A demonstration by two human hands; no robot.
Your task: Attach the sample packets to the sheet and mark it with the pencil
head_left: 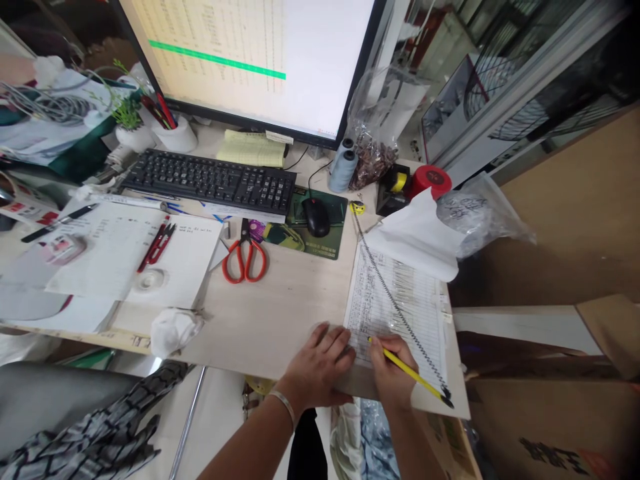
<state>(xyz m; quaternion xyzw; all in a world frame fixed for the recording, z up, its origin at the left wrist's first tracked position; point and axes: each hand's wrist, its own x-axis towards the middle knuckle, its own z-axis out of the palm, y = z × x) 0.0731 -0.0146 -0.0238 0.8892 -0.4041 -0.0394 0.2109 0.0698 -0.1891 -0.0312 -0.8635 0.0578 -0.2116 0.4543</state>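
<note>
My right hand (393,373) grips a yellow pencil (413,375), its tip resting on a printed sheet of rows (395,300) at the desk's near right corner. My left hand (320,367) lies flat, fingers spread, on the sheet's left edge and the desk, with a silver bangle at the wrist. A thin beaded chain (385,287) runs diagonally across the sheet. A white paper (417,237) covers the sheet's far end.
Red-handled scissors (244,257), black mouse (316,217) on a green mat, keyboard (210,180) and monitor (250,60) lie further back. Papers with red pens (156,247) and a crumpled tissue (173,330) are left. Plastic bags (475,213), thread spools (343,167) sit right.
</note>
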